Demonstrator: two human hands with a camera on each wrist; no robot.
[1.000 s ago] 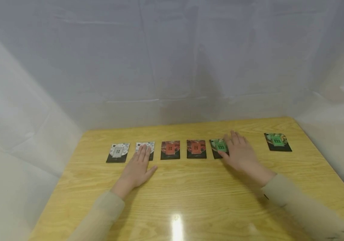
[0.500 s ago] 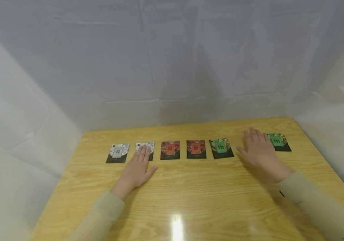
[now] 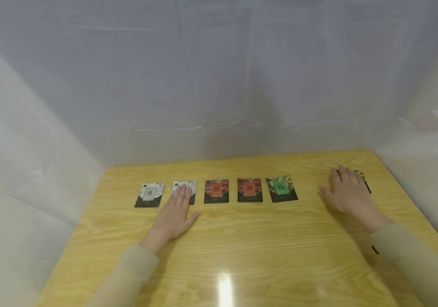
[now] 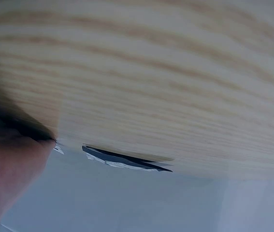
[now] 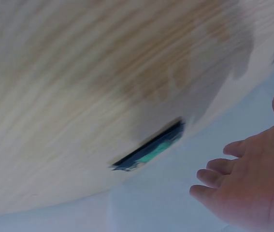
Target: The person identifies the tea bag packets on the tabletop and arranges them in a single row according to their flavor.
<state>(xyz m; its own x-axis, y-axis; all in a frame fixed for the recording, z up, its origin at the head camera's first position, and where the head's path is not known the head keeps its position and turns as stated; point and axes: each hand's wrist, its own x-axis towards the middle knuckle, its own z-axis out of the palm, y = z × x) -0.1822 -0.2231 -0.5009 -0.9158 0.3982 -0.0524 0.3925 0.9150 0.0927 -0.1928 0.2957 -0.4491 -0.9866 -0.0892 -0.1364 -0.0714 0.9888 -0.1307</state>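
Small flat packets lie in a row on the wooden table. My left hand rests with straight fingers on the second white-and-black packet; the outer white-and-black packet lies just left of it. My right hand, fingers extended, hides most of the far-right green-and-black packet in the head view. The right wrist view has that hand raised off the table, apart from the nearby green packet. Left of this hand sits the other green-and-black packet, slightly turned.
Two red-and-black packets stand side by side in the row's middle. The yellow wood-grain table reaches back to a pale sheet, which also hangs at both sides.
My right hand has moved rightward from the inner green packet, uncovering it, to over the far-right one. My left hand and the packets have stayed in place.
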